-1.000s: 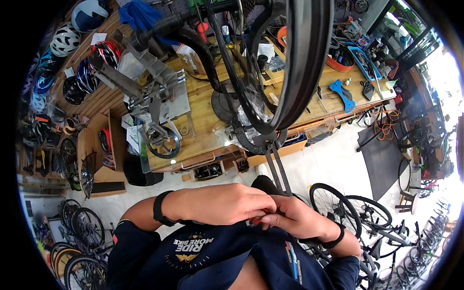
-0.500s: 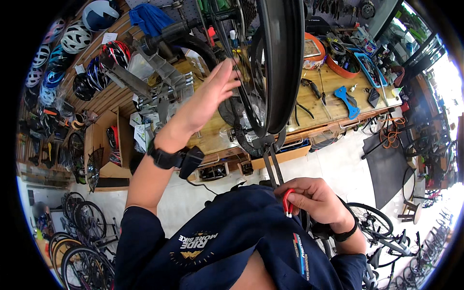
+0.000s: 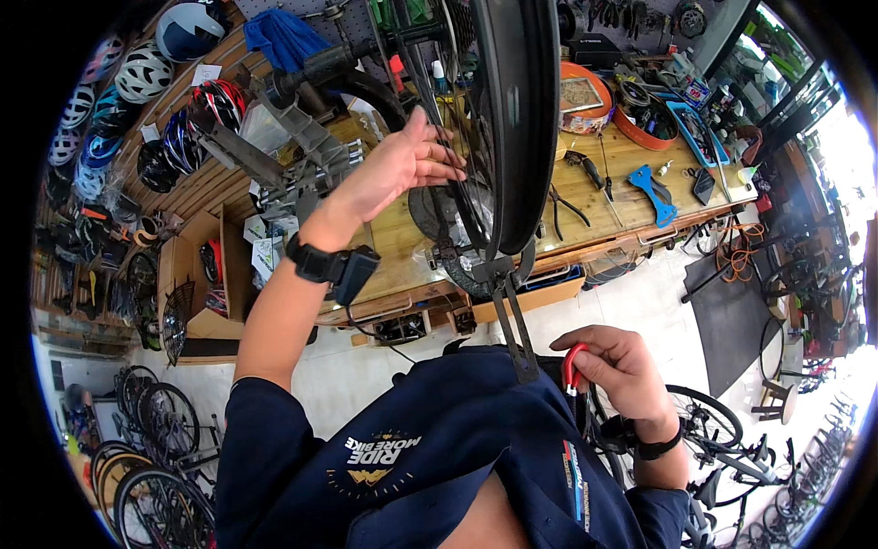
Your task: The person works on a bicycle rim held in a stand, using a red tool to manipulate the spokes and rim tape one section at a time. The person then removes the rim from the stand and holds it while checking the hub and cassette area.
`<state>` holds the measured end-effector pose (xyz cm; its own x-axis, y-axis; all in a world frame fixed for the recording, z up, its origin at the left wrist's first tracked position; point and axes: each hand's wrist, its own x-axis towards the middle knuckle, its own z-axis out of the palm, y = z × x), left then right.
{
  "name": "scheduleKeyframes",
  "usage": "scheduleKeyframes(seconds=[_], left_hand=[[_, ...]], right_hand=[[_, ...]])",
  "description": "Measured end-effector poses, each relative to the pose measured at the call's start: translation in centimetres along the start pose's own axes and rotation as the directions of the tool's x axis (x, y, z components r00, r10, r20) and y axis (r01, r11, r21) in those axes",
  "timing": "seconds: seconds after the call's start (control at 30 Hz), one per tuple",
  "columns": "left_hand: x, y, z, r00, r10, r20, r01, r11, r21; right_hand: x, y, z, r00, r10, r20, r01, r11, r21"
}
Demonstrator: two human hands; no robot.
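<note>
A bicycle wheel [image 3: 526,128] with a black rim stands upright in a truing stand, whose dark metal arms [image 3: 512,320] reach toward my chest. My left hand [image 3: 389,174] is at the wheel's left side, palm facing it. Its fingers are outstretched and their tips meet the near rim and spokes; whether they press on it I cannot tell. Close to my chest, right of the stand's arms, my right hand [image 3: 622,371] pinches a small red U-shaped spoke wrench [image 3: 572,364] with silvery ends. It is apart from the wheel.
On the wooden workbench [image 3: 585,224] lie pliers [image 3: 569,212], a screwdriver [image 3: 615,206], a blue flat tool [image 3: 651,194] and a blue tray [image 3: 700,133]. Orange round bins [image 3: 651,133] stand behind. Helmets [image 3: 144,75] hang at left; a cardboard box [image 3: 206,274] sits below. Bicycles [image 3: 165,494] stand around.
My left hand has come down and right a little, its fingers reaching the rim. My right hand, with the wrench, has moved right, away from the stand's arms.
</note>
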<state>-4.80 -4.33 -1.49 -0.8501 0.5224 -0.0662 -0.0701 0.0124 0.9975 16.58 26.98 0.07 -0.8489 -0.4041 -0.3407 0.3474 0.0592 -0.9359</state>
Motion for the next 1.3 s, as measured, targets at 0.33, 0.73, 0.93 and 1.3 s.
scheduleKeyframes(seconds=[0.33, 0.73, 0.93, 1.3], left_hand=[[-0.8, 12.9, -1.1, 0.777, 0.575, 0.255, -0.452, 0.792, -0.411], [-1.1, 14.8, -1.0, 0.808, 0.572, 0.139, -0.589, 0.786, 0.190], [-3.1, 6.3, 1.1, 0.913, 0.262, 0.312, -0.312, 0.942, 0.122], [-1.9, -1.0, 1.5, 0.989, 0.099, 0.108, -0.108, 0.991, 0.084]], right_hand=[[0.1, -0.1, 0.1, 0.999, -0.041, -0.027, 0.041, 0.999, -0.004], [0.3, 0.5, 0.2, 0.997, -0.040, -0.060, 0.042, 0.999, 0.030], [0.4, 0.2, 0.3, 0.996, -0.041, -0.074, 0.041, 0.999, 0.005], [2.3, 0.5, -0.4, 0.997, -0.021, -0.075, 0.025, 0.999, 0.048]])
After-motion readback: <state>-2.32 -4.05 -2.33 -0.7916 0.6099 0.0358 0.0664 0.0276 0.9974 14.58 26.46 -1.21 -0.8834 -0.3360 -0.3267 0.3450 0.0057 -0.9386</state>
